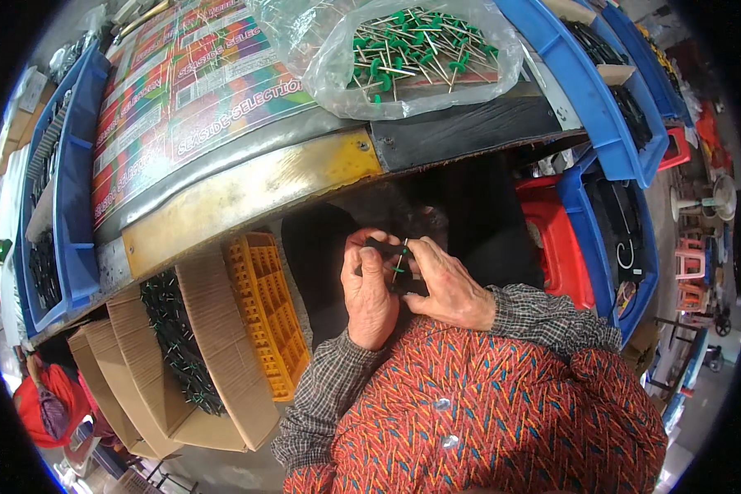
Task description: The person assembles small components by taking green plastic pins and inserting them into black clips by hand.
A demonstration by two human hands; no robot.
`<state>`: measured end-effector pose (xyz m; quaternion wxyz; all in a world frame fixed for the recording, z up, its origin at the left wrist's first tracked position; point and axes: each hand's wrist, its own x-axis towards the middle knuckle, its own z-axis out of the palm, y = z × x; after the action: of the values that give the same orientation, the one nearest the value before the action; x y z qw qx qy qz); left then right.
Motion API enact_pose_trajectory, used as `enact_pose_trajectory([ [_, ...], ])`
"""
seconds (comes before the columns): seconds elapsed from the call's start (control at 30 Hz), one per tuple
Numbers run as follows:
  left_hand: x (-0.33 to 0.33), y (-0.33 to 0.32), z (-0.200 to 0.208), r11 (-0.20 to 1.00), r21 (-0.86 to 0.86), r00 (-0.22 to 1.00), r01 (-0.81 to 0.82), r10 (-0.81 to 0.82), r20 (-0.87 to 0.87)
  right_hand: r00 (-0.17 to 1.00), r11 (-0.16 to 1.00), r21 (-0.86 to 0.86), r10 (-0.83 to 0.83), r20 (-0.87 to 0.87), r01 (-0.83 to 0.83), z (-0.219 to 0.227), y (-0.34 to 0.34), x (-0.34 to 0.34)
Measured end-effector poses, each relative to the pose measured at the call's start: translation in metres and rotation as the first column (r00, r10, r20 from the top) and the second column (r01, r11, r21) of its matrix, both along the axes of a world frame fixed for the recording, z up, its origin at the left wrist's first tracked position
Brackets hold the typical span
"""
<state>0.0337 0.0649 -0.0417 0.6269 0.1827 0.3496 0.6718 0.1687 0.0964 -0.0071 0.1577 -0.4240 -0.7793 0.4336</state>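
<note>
Both hands meet in front of my lap, below the edge of the workbench. My left hand is closed around a small dark piece, its kind hard to make out against the black clothing. Between the hands stands a thin metal pin with a green collar, and the fingertips of my right hand pinch it near its upper end. On the bench, a clear plastic bag lies spread under a heap of similar green-collared pins.
A blue bin with black parts stands at the bench's left end; another blue bin is at the right. Below left are a cardboard box of black, green-tipped parts and a yellow crate. A red stool sits right.
</note>
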Motion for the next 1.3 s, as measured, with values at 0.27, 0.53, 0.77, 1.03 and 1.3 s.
enact_pose_trajectory([
  [0.27,0.001,0.005,-0.012,0.997,0.063,0.997,-0.043,0.047,-0.066,1.000,1.000,0.006,-0.002,0.017,0.002,-0.001,0.002,0.000],
  [0.53,-0.012,-0.005,0.000,0.999,0.036,0.999,0.014,-0.013,-0.033,0.992,0.992,0.017,-0.124,-0.014,0.124,0.009,0.008,-0.002],
  [0.77,-0.023,-0.016,-0.010,0.996,-0.081,0.999,-0.042,0.039,-0.032,0.988,0.972,-0.227,-0.089,-0.125,0.059,0.011,0.009,0.000],
  [1.03,-0.034,-0.013,-0.012,0.996,-0.091,0.988,0.024,-0.038,-0.152,0.987,0.982,-0.186,-0.052,-0.152,0.024,0.008,0.015,0.002],
  [1.3,-0.042,-0.011,-0.008,0.989,-0.061,0.957,0.135,-0.146,-0.250,0.978,0.929,-0.370,-0.063,-0.198,-0.015,0.008,0.017,0.003],
])
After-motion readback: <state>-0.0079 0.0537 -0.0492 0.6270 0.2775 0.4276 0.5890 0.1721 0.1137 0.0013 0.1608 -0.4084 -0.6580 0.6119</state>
